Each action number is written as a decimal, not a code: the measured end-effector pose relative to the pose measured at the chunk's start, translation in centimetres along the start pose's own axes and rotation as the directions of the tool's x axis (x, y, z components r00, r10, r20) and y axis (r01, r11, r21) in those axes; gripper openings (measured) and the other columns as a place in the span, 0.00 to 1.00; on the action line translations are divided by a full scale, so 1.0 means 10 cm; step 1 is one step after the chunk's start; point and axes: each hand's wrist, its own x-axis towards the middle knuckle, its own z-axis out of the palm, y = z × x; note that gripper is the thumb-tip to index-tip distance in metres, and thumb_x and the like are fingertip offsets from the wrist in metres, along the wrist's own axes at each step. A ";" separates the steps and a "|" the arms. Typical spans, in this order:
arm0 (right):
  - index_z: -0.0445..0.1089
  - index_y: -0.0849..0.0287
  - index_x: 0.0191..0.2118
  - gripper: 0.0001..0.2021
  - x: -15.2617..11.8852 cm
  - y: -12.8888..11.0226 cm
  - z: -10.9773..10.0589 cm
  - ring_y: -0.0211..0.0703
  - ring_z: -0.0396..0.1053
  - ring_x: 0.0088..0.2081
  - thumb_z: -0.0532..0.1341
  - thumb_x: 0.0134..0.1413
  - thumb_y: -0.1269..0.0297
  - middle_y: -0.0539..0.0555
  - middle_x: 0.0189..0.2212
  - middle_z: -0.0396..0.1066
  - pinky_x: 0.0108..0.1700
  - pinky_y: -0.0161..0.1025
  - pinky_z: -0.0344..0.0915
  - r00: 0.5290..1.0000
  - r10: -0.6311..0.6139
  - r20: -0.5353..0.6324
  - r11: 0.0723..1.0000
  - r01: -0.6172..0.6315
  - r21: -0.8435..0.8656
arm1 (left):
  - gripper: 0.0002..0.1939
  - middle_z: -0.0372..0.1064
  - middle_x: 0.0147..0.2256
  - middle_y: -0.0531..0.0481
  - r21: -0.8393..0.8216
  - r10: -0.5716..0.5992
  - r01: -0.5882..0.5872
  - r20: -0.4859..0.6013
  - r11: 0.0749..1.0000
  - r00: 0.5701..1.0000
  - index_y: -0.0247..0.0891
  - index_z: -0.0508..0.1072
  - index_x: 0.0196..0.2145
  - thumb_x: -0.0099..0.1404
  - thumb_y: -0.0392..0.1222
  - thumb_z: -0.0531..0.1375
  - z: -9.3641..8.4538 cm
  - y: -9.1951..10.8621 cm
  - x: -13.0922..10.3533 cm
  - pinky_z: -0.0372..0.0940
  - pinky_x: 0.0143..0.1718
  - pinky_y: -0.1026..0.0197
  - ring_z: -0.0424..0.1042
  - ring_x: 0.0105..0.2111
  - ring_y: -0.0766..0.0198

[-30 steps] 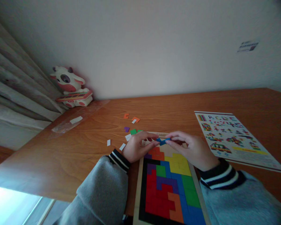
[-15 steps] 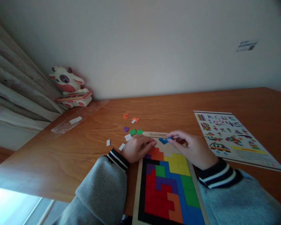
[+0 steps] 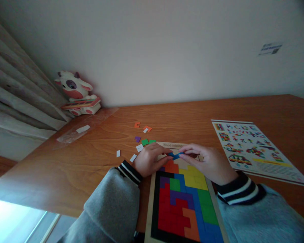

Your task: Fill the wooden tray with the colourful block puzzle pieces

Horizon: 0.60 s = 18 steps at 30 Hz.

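A small blue piece [image 3: 176, 156] is pinched between my two hands, over the far end of a wooden puzzle board [image 3: 148, 216]. My left hand [image 3: 149, 159] grips its left end and my right hand [image 3: 205, 160] its right end. Red, orange, yellow, green, purple and blue pieces fill much of the board, with a black strip along its left side. Loose green pieces [image 3: 145, 142], a purple piece [image 3: 137, 139] and orange pieces [image 3: 137, 125] lie beyond my left hand, among small white pieces [image 3: 140, 147].
A printed sheet [image 3: 253, 145] with coloured figures lies to the right on the wooden table [image 3: 96, 168]. A toy cow [image 3: 78, 92] sits at the back left near the curtain [image 3: 20, 87], with clear plastic [image 3: 71, 135] in front of it.
My left fingers have closed on the left end of the blue piece, which earlier only my right hand held. The piece has shifted slightly left and nearer.
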 end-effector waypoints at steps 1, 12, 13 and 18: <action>0.74 0.54 0.39 0.07 0.00 0.00 0.00 0.42 0.77 0.33 0.61 0.57 0.61 0.51 0.33 0.80 0.36 0.37 0.73 1.000 -0.004 -0.007 1.000 0.004 -0.003 | 0.10 0.75 0.35 0.47 -0.003 0.003 -0.003 -0.004 1.000 1.000 0.37 0.75 0.43 0.69 0.44 0.60 0.00 0.00 0.00 0.68 0.41 0.60 0.73 0.37 0.61; 0.74 0.54 0.40 0.09 -0.02 0.09 -0.04 0.40 0.73 0.31 0.59 0.60 0.59 0.52 0.33 0.77 0.33 0.37 0.69 0.994 -0.027 -0.107 0.990 0.012 -0.141 | 0.07 0.76 0.34 0.49 0.138 -0.301 0.355 -0.306 0.924 0.903 0.40 0.75 0.38 0.67 0.44 0.59 -0.17 -0.23 -0.01 0.67 0.38 0.59 0.73 0.34 0.62; 0.74 0.54 0.40 0.09 -0.02 0.10 -0.05 0.41 0.73 0.32 0.58 0.60 0.59 0.52 0.34 0.77 0.34 0.37 0.69 0.993 -0.031 -0.111 0.989 0.014 -0.147 | 0.08 0.76 0.34 0.50 0.134 -0.361 0.417 -0.313 0.899 0.878 0.40 0.75 0.39 0.67 0.45 0.59 -0.21 -0.30 -0.03 0.67 0.36 0.61 0.74 0.33 0.63; 0.74 0.55 0.40 0.09 -0.03 0.10 -0.05 0.41 0.73 0.31 0.58 0.60 0.59 0.53 0.33 0.77 0.32 0.37 0.69 0.992 -0.035 -0.121 0.987 0.015 -0.161 | 0.12 0.77 0.34 0.51 0.118 -0.510 0.588 -0.383 0.800 0.770 0.41 0.75 0.43 0.67 0.49 0.58 -0.37 -0.57 -0.15 0.67 0.32 0.63 0.75 0.31 0.63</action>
